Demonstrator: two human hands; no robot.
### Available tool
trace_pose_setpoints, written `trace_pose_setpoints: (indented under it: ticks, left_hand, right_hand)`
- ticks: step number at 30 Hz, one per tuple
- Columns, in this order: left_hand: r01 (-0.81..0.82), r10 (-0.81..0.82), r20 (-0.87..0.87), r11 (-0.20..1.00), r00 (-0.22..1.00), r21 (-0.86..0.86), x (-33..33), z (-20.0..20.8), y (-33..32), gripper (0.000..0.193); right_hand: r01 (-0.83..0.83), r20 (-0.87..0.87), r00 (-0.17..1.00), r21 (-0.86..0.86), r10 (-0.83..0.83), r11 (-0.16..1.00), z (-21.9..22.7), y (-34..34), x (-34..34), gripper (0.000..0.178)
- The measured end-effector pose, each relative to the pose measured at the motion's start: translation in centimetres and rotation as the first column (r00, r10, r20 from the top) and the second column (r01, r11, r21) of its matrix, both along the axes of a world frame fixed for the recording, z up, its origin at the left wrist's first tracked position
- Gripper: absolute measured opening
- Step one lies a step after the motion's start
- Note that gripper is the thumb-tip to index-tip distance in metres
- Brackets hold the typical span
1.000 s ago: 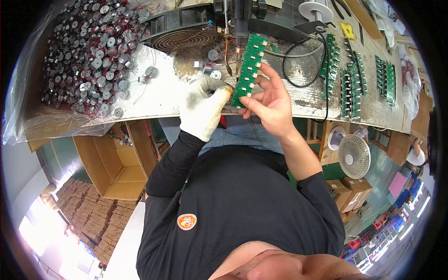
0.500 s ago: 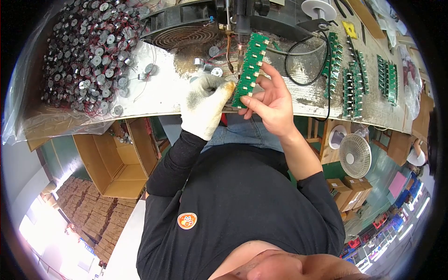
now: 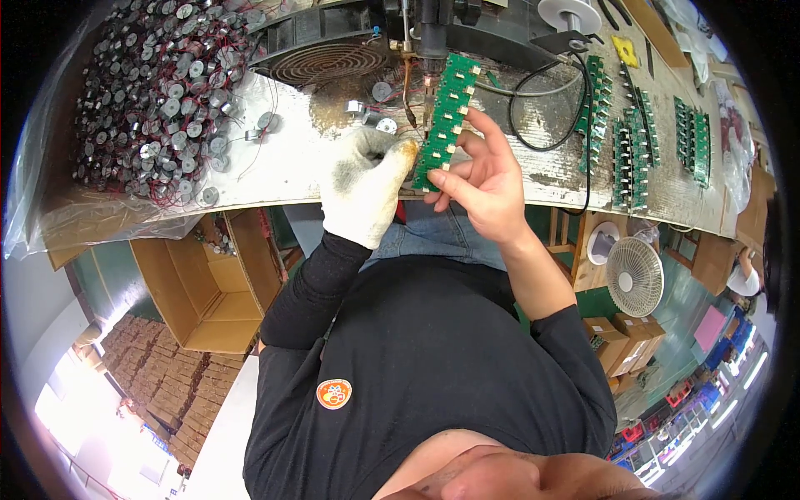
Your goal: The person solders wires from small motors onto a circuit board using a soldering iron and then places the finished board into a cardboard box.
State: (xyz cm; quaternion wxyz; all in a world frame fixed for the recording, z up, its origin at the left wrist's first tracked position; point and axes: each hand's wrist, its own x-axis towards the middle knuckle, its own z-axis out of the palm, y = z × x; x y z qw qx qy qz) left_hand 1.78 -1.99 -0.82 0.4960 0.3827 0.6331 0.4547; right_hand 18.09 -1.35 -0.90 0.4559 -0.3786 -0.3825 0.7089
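Note:
My right hand (image 3: 486, 183) is bare and holds a long green circuit board (image 3: 452, 98) by its lower end, thumb in front and fingers behind. Small white connectors run along the board, which stands tilted over the bench edge. My left hand (image 3: 364, 183), in a white glove stained at the fingertips, is closed in a pinch against the board's left edge; what it grips is hidden. Just beyond the glove sits a small round silver part (image 3: 386, 126). A soldering iron tip (image 3: 409, 112) points down close to the board's left side.
A heap of small round parts with red wires (image 3: 171, 108) covers the bench's left. Behind my hands stands a black fan housing with a coiled grille (image 3: 329, 63). Rightward are a black cable loop (image 3: 521, 125), a wire spool (image 3: 570, 17) and more circuit boards (image 3: 631, 167).
The board has shifted slightly up and toward the soldering iron, while my left hand has moved a little leftward. Both grips look the same.

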Motion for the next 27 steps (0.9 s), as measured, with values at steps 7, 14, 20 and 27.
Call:
trace_pose_setpoints:
  ticks: [7, 14, 20, 27]
  left_hand:
    - [0.088, -0.087, -0.098, 0.996, 0.991, 0.003, -0.2, -0.4, -0.4, 0.012]
    - [0.063, -0.064, -0.069, 0.998, 0.996, -0.015, -0.1, -0.3, -0.3, 0.013]
    - [-0.021, 0.052, -0.176, 0.984, 0.983, 0.175, -1.8, -1.4, -0.8, 0.020]
    - [-0.049, 0.398, -0.794, 0.904, 0.459, 0.425, -8.9, -0.3, -0.3, 0.026]
  right_hand:
    - [-0.001, 0.008, 1.000, -0.009, 0.001, 1.000, -0.6, -0.3, 0.1, 0.073]
    - [0.005, -0.001, 1.000, -0.004, -0.005, 1.000, -0.7, -0.4, 0.0, 0.074]
    - [0.012, 0.013, 1.000, -0.026, -0.011, 1.000, -0.5, 0.0, -0.2, 0.073]
    - [0.034, 0.024, 0.999, 0.004, -0.034, 0.999, -0.9, 0.3, 0.1, 0.072]
